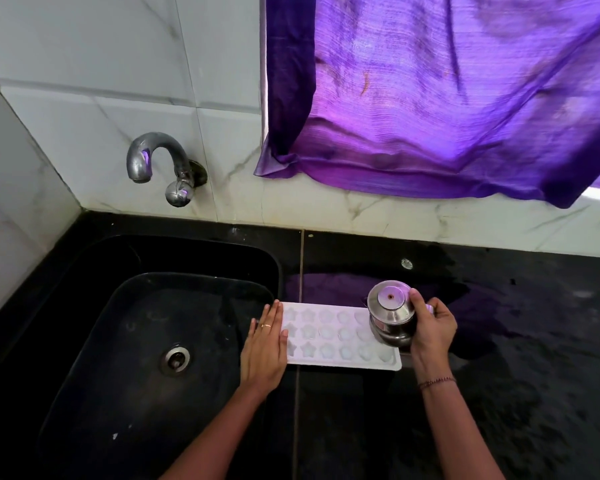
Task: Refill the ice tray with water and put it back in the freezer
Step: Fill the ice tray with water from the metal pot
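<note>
A white ice tray (333, 336) with star-shaped and round cells lies flat on the black counter, just right of the sink. My left hand (265, 344) rests flat on the tray's left end, fingers together, steadying it. My right hand (432, 327) grips a small steel pot (392, 315), tilted over the tray's right end with its base turned towards me. Whether water is flowing cannot be made out.
A black sink (94, 341) with a steel drain (176, 359) fills the left. A steel tap (160, 161) juts from the tiled wall above it. A purple curtain (447, 98) hangs at the upper right. The black counter (516, 375) looks wet behind the tray.
</note>
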Available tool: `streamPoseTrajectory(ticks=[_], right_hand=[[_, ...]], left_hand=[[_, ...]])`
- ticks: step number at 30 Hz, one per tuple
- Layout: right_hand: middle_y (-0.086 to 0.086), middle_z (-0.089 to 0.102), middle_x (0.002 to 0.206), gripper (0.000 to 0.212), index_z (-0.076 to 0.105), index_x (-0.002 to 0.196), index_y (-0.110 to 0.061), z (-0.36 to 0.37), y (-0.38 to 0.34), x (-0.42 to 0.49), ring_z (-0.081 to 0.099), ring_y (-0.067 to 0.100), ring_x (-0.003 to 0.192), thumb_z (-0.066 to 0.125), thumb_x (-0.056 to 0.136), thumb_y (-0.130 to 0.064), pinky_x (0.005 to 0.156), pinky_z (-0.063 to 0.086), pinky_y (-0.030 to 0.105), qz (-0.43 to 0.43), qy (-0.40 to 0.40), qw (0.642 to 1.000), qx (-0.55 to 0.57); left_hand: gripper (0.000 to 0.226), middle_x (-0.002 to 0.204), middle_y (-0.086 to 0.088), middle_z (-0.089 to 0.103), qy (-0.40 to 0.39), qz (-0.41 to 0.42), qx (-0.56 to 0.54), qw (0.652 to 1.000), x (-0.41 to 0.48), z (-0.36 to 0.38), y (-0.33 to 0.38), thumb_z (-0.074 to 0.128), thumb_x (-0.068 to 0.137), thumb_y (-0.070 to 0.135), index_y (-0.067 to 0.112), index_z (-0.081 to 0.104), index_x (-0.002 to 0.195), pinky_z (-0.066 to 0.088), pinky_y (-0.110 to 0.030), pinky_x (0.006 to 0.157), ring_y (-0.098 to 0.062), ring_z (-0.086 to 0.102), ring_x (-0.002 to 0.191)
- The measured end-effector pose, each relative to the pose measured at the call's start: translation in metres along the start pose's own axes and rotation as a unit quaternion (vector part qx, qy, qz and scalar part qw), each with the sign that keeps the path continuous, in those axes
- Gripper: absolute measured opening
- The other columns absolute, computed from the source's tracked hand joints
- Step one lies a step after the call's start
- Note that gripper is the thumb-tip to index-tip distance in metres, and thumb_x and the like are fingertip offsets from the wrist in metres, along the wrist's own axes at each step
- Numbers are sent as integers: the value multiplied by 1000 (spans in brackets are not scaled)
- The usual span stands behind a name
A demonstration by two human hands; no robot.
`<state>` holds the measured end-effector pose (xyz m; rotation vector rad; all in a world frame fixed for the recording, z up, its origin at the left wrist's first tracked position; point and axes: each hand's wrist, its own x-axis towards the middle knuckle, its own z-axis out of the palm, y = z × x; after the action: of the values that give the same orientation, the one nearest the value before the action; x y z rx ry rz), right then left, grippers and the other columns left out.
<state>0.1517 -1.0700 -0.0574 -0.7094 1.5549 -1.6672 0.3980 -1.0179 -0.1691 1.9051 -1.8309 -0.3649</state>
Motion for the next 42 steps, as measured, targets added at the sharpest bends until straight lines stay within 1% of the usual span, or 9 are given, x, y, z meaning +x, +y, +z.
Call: streamPoseTrajectory(ticks=[3, 7, 10, 14, 21, 25, 35, 39, 42], right_hand=[[-14, 32, 39, 48, 31, 55, -15, -2, -5, -1, 28, 1, 42, 70, 81, -8, 44, 30, 11, -9, 0, 1000, -11], [-14, 31, 41, 48, 30, 55, -16, -5, -9, 2, 27, 2, 42, 70, 81, -8, 45, 30, 12, -9, -6, 1000, -15], [-6, 32, 49, 49, 31, 54, -17, -7, -10, 5, 28, 4, 47, 72, 80, -11, 47, 31, 15, -6, -12, 999, -36], [0, 32, 55, 48, 32, 54, -17, -8, -9, 7, 28, 7, 52, 72, 80, -11, 51, 32, 19, -15, -27, 998, -53], [-1, 34, 55, 47, 32, 55, -18, -12, -7, 9, 30, 7, 52, 72, 80, -13, 50, 34, 17, -19, -33, 998, -56], [-5, 34, 53, 48, 32, 54, -19, -15, -7, 8, 30, 6, 51, 72, 80, -13, 49, 34, 16, -15, -28, 998, -46], [-1, 32, 55, 48, 32, 55, -17, -10, -5, 9, 29, 8, 53, 72, 80, -13, 53, 33, 21, -19, -32, 998, -43], [-4, 33, 53, 48, 32, 54, -17, -8, -4, 8, 30, 6, 51, 72, 80, -12, 50, 34, 17, -21, -32, 999, -33], [-13, 33, 45, 48, 32, 54, -18, -9, -3, 9, 30, 4, 48, 72, 80, -13, 49, 34, 15, -3, -29, 1000, -2]], left_hand=[[61, 155, 9, 16, 1, 2, 3, 1000, 0, 0, 1, 4, 94, 41, 15, 13, 148, -1, -22, 116, -4, 6, 143], [63, 154, 4, 24, 9, 2, 26, 1000, 0, -1, 3, 1, 97, 43, 11, 21, 147, -3, -24, 116, -8, 11, 143], [61, 155, 5, 21, 6, 2, 37, 999, -1, -1, 3, 3, 96, 40, 12, 19, 148, -7, -24, 116, -7, 7, 144], [63, 155, 6, 19, 11, -2, 38, 999, -1, -1, 5, 3, 94, 40, 12, 18, 148, -6, -26, 117, -6, 4, 144], [64, 156, 7, 16, 9, -5, 47, 999, -2, 1, 4, 1, 93, 40, 14, 16, 149, -5, -28, 118, -5, 1, 144], [65, 156, 6, 17, 7, -7, 46, 999, -3, -1, 6, 0, 93, 41, 14, 16, 149, -3, -30, 118, -4, 1, 143], [66, 155, 9, 12, 3, -7, 38, 999, -3, 0, 4, -3, 91, 44, 16, 13, 149, -8, -26, 117, -2, -1, 142], [65, 154, 12, 10, 6, -8, 33, 999, -2, 1, 5, -2, 91, 44, 17, 13, 149, -8, -25, 117, -2, 0, 143], [70, 153, 13, 9, 6, -6, 25, 1000, -2, 2, 3, -7, 91, 51, 18, 13, 149, -10, -23, 117, -1, 0, 143]])
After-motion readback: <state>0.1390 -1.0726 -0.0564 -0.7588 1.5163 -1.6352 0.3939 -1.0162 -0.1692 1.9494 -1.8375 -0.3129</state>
